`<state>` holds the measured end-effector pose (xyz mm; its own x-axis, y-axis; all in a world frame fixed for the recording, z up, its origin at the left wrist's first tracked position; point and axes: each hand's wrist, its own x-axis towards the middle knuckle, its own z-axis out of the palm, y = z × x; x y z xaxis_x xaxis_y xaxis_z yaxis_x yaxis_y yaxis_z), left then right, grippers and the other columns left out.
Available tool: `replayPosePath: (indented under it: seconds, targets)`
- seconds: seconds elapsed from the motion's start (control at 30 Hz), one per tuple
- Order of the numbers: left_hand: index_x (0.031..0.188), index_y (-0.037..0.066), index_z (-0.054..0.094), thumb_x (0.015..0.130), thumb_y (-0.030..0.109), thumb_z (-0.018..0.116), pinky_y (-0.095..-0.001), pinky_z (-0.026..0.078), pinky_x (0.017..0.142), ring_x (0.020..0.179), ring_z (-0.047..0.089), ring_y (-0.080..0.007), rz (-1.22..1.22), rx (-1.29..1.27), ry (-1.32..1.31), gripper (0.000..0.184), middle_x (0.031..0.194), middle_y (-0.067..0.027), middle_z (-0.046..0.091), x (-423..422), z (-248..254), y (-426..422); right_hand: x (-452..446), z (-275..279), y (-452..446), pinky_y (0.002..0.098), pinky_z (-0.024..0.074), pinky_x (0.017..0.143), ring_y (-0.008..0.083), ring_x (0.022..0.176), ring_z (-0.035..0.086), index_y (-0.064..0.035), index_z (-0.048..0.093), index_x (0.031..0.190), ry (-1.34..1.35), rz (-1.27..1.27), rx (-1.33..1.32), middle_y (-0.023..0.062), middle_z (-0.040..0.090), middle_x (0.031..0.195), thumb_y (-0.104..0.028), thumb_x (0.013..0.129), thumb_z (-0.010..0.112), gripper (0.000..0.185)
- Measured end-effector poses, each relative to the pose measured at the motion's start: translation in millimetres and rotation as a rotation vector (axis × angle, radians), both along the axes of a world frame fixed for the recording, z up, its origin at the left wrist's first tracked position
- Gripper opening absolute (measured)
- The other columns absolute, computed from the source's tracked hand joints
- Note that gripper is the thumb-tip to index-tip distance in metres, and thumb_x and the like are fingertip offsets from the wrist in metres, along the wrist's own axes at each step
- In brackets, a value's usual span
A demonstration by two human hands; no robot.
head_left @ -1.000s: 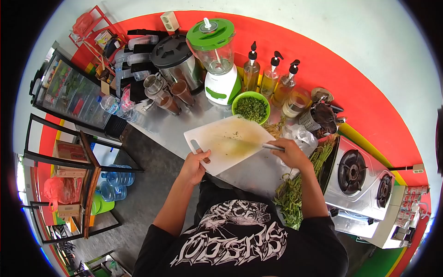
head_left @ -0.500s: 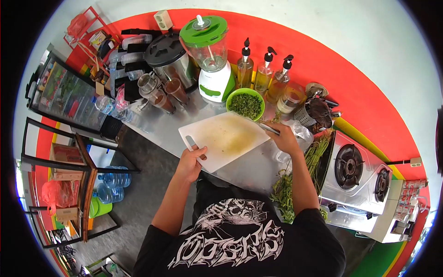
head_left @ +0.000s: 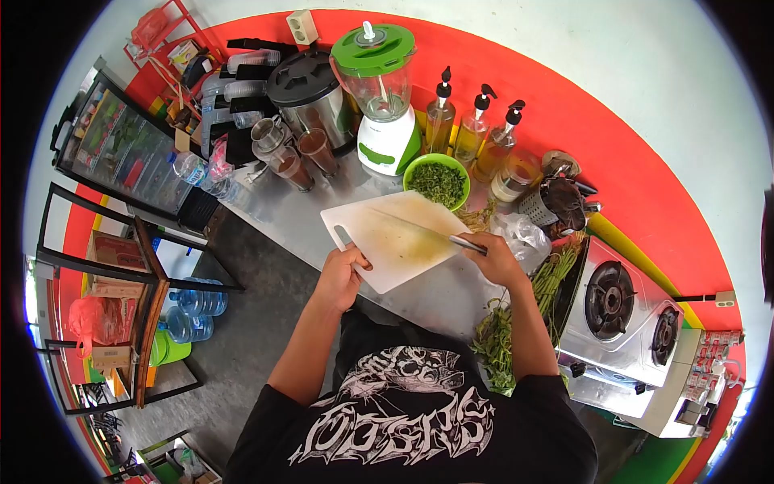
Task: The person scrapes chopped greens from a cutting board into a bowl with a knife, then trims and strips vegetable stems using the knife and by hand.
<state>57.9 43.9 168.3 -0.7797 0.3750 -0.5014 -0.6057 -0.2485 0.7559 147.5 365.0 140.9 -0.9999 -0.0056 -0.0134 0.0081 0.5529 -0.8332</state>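
Note:
My left hand (head_left: 341, 274) is closed on the near left edge of a white cutting board (head_left: 379, 250), just below its handle slot. Greenish stains and a few specks mark the board's surface. In my right hand (head_left: 493, 258) is a knife (head_left: 423, 230), its fingers wrapped round the handle. The blade lies across the board, pointing left. Right behind the board's far corner stands a green bowl (head_left: 462, 196) full of chopped green leaves (head_left: 435, 181). Leafy stems (head_left: 500, 343) lie on the counter, to the right of the board and partly behind my right forearm.
Along the wall stand a blender (head_left: 387, 145), a steel pot (head_left: 310, 105) and several pump bottles (head_left: 470, 133). Two glasses of brown drink (head_left: 294, 171) are at the left. A gas stove (head_left: 625, 302) sits right, beside a clear plastic bag (head_left: 522, 240).
The knife has swung from the board's far right edge to lie across its surface. My left hand has shifted slightly along the near edge, and the camera view has turned a little.

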Motion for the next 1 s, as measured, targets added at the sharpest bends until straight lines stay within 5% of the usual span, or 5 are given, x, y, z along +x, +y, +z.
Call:
replayPosePath:
  seconds: [0.23, 0.33, 0.5, 0.7, 1.0]
  targets:
    - [0.097, -0.003, 0.066, 0.080, 0.001, 0.054, -0.0283, 0.050, 0.078, 0.081, 0.060, -0.0146, 0.004, 0.005, -0.016, 0.021, 0.089, -0.0055, 0.065, -3.5, -3.7, 1.7, -23.4, -19.2, 10.9, 0.0429, 0.0534, 0.085, 0.0417, 0.096, 0.069, 0.0007, 0.070, 0.120, 0.075, -0.113, 0.101, 0.0232, 0.072, 0.107, -0.008, 0.090, 0.070, 0.031]
    - [0.094, -0.002, 0.065, 0.080, 0.001, 0.055, -0.0282, 0.050, 0.078, 0.081, 0.060, -0.0146, 0.016, 0.006, -0.026, 0.018, 0.089, -0.0056, 0.065, 0.4, 6.2, 4.8, -3.4, 13.9, 0.6, 0.0410, 0.0532, 0.080, 0.0383, 0.088, 0.069, 0.0000, 0.070, 0.120, 0.204, -0.050, 0.042, 0.0217, 0.071, 0.101, -0.008, 0.090, 0.069, 0.031]
    - [0.091, -0.001, 0.064, 0.080, 0.001, 0.055, -0.0279, 0.050, 0.079, 0.081, 0.059, -0.0149, 0.040, 0.035, -0.061, 0.015, 0.089, -0.0060, 0.063, 1.7, -6.4, -5.6, 43.5, 78.3, -19.7, 0.0366, 0.0488, 0.070, 0.0291, 0.073, 0.061, -0.0018, 0.069, 0.123, 0.000, 0.083, -0.007, 0.0164, 0.065, 0.085, -0.006, 0.091, 0.069, 0.032]
    - [0.092, -0.003, 0.064, 0.078, -0.001, 0.053, -0.0279, 0.048, 0.076, 0.079, 0.057, -0.0151, 0.048, 0.063, -0.080, 0.017, 0.087, -0.0060, 0.062, 0.6, -11.7, -8.6, 59.5, 57.2, -14.3, 0.0340, 0.0466, 0.068, 0.0227, 0.070, 0.058, -0.0005, 0.070, 0.121, -0.009, 0.042, -0.007, 0.0135, 0.065, 0.083, -0.004, 0.089, 0.070, 0.032]
    - [0.091, -0.005, 0.064, 0.075, -0.001, 0.053, -0.0281, 0.047, 0.073, 0.074, 0.055, -0.0152, 0.078, 0.053, -0.043, 0.020, 0.083, -0.0061, 0.061, -0.2, -1.3, -21.1, 9.7, -19.7, 21.1, 0.0364, 0.0535, 0.086, 0.0288, 0.092, 0.070, 0.0012, 0.068, 0.125, -0.037, -0.043, 0.003, 0.0208, 0.072, 0.108, -0.008, 0.092, 0.069, 0.034]
